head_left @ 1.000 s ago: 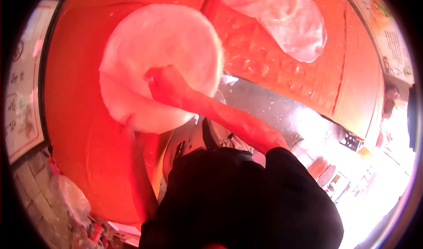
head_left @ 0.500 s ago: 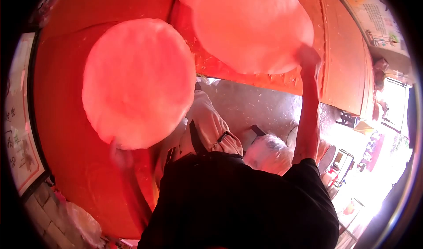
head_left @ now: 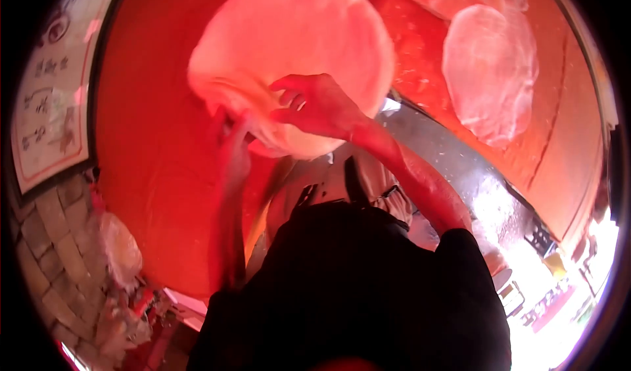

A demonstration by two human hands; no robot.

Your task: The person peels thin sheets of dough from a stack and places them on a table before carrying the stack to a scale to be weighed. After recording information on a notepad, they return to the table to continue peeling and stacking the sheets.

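A large, round, flat sheet (head_left: 309, 29), soft and dough-like, lies on the red surface (head_left: 158, 193). Its near left edge is bunched into folds. My left hand (head_left: 233, 144) is at those folds, blurred by motion, so its fingers are unclear. Over the near part of the sheet is my right hand (head_left: 319, 105), its fingers curved and apart, close to the folds. More thin pale sheets (head_left: 490, 69) lie on the red surface at the right.
A framed sign (head_left: 56, 108) with writing stands along the left side. Brick paving (head_left: 66, 259) and a plastic bag (head_left: 121, 249) are at the lower left. Grey floor (head_left: 453, 151) shows between the red surfaces.
My right hand has moved left from the sheets on the right to the round sheet. My left hand has shifted to its near edge, which is now folded. The view has turned.
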